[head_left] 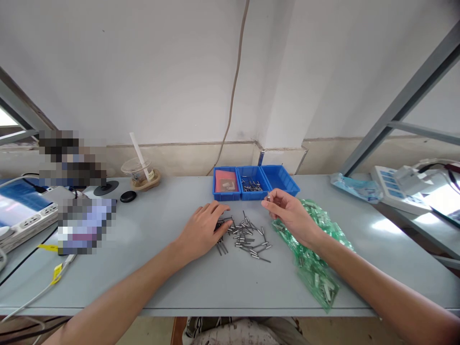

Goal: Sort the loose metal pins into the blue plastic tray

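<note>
On the grey table lies a loose pile of thin metal pins (247, 235), each with a brighter, thicker part. My left hand (203, 227) rests over the pile's left side, open, its thumb and forefinger apart and partly covering pins. Held up near the front of the blue bins, my right hand (287, 213) is closed in a pinch on a small metal pin (268, 197), mostly hidden by the fingers. Below and beside that hand are green plastic bags (316, 282) with small light-coloured pieces inside.
Three joined blue bins stand at the back: one with a red card (225, 179), a middle bin (253, 195) with metal pins, and a right bin (280, 178). A cup (138, 167), black round lid (128, 196) and power strip (30, 223) are left; a blue packet (355, 188) lies right.
</note>
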{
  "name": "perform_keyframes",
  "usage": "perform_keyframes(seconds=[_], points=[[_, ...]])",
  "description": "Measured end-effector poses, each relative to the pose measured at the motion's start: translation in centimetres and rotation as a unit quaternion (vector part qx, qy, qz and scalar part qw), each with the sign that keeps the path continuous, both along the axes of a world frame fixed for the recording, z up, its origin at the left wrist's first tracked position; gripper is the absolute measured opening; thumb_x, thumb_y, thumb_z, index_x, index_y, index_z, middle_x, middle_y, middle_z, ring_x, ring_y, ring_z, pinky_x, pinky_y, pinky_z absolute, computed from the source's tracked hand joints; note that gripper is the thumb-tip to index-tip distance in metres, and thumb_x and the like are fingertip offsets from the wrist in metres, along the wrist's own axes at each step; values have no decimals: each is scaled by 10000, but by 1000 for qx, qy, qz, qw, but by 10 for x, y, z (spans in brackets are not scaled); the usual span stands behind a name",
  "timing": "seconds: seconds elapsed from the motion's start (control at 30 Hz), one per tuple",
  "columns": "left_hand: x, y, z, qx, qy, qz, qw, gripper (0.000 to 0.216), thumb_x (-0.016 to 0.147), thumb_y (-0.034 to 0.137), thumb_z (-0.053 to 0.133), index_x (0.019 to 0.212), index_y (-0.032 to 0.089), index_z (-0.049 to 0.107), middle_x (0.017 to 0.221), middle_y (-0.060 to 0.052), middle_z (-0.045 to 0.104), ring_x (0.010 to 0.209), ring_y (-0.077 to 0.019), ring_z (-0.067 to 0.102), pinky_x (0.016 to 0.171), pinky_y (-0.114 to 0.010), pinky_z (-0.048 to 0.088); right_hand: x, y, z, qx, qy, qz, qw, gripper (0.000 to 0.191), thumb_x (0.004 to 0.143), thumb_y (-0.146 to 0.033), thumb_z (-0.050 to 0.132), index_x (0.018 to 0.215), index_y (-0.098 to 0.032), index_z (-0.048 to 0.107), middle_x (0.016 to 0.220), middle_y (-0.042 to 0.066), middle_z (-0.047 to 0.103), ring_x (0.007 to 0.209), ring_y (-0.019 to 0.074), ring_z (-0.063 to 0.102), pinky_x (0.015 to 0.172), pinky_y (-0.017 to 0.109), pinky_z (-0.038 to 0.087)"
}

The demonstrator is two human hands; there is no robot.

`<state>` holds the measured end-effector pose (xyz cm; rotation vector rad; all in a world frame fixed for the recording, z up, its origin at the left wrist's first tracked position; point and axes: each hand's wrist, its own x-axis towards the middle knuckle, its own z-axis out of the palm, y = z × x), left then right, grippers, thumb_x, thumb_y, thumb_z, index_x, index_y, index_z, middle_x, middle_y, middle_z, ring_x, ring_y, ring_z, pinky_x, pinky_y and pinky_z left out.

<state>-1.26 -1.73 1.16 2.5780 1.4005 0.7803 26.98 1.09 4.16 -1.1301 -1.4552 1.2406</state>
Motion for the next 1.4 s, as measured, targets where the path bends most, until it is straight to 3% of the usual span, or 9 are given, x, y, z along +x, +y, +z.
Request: perform_keyframes(seconds=[0.37, 0.6, 0.97, 1.13, 1.4], points=[[0, -1, 1, -3, 7, 1, 1000, 228, 1101, 380, 515, 1291, 263, 561, 1242, -62, 658, 1060, -268, 668, 931, -439, 514, 1, 1, -2, 13, -7, -1, 1000, 355, 870, -580, 800, 927, -258, 662, 807, -20, 533, 682, 145, 439, 625, 303, 384], [0, -1, 1, -7, 6, 1, 1000, 217, 1098, 365, 525, 1288, 266, 559, 1244, -61, 658, 1069, -270, 669, 924, -429, 507, 5, 4, -6, 9, -34, -2, 999, 380, 922, -615, 725, 1010, -249, 777, 939, 38, 636, 722, 158, 471, 653, 317, 403], [0, 1, 1, 0, 22, 1, 1000, 194, 1106, 379, 503, 1232, 253, 579, 1205, -51, 660, 967, -241, 657, 899, -419, 502, 3, 2, -5, -29, 61, 18, 998, 302, 958, -527, 715, 1093, -263, 772, 945, 16, 563, 711, 130, 454, 653, 287, 426], [0, 0, 0, -1, 25, -1, 1000, 192, 1106, 374, 507, 1231, 250, 582, 1192, -47, 660, 976, -242, 653, 909, -423, 503, 2, 2, -3, -1, 18, -6, 1000, 331, 927, -544, 744, 1081, -252, 752, 957, 23, 613, 697, 137, 460, 636, 301, 415], [-1, 1, -1, 4, 26, -1, 1000, 205, 1101, 385, 520, 1228, 242, 596, 1178, -55, 665, 1009, -254, 633, 900, -425, 509, -1, -1, 2, 93, -82, -65, 990, 349, 840, -556, 826, 917, -228, 735, 813, 36, 653, 719, 186, 521, 626, 322, 417]])
